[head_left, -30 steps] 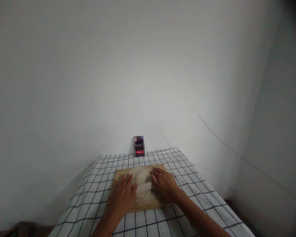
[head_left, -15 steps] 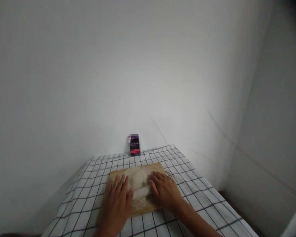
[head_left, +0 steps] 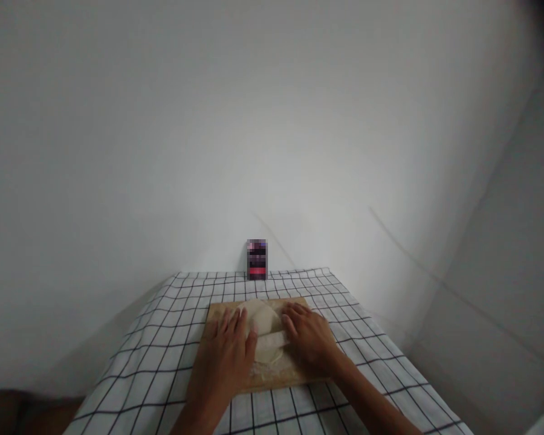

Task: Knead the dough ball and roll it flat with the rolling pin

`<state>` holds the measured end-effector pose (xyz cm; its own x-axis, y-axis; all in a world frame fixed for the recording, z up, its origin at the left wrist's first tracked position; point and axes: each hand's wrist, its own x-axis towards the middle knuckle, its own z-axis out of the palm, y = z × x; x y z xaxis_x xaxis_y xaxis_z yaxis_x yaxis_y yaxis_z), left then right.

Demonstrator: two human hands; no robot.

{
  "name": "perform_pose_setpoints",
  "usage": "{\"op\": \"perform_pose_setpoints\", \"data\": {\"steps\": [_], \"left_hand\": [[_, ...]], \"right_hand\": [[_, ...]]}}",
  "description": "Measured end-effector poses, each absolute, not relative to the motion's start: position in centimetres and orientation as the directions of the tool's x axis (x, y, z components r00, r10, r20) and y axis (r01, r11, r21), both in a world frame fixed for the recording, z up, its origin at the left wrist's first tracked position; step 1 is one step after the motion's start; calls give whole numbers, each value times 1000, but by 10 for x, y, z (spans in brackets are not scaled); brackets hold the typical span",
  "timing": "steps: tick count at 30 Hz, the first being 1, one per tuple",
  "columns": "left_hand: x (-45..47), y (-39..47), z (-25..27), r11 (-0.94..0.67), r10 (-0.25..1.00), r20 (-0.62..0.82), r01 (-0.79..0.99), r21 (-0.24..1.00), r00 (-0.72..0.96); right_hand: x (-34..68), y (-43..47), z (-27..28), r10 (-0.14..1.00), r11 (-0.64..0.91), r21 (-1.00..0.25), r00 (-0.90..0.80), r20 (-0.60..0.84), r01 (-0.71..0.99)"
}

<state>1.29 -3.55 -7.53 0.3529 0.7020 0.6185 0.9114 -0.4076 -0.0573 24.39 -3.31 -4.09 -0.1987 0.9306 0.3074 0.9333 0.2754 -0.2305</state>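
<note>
A pale rolling pin point(head_left: 272, 340) lies crosswise on a flattened sheet of dough point(head_left: 265, 320); dough shows on both its far and near sides. My left hand point(head_left: 226, 347) lies over the pin's left end, fingers stretched out and a little apart. Over the right end rests my right hand point(head_left: 310, 338), palm down, its fingers extended forward and slightly bent. Both hands cover the ends of the pin. Beneath the dough is a wooden board point(head_left: 290, 377), dusted with flour near its front edge.
The board sits on a table with a white, black-checked cloth point(head_left: 163, 350). A dark upright rectangle point(head_left: 257, 260), blurred into blocks, leans at the back against the white wall point(head_left: 272, 121). Something brown point(head_left: 31, 411) shows low at the left.
The rolling pin and both hands have moved forward over the dough, so more dough shows on the near side. The view has tilted slightly.
</note>
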Motion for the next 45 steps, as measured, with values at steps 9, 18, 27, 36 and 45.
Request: {"op": "perform_pose_setpoints", "data": {"steps": [9, 18, 27, 36, 45], "left_hand": [[19, -53, -74, -482, 697, 600, 876, -13, 393], [23, -36, -71, -418, 705, 613, 907, -48, 357], [10, -73, -68, -552, 665, 572, 832, -59, 481], [26, -27, -57, -432, 754, 537, 901, -28, 378], [16, -64, -74, -546, 681, 571, 838, -21, 458]], "right_hand": [[254, -76, -59, 912, 319, -221, -235, 337, 922], [245, -44, -41, 930, 262, -216, -185, 319, 941], [249, -104, -59, 932, 272, -261, -186, 310, 926], [246, -38, -40, 947, 229, -241, -158, 281, 943], [247, -84, -52, 941, 233, -221, -162, 297, 947]]}}
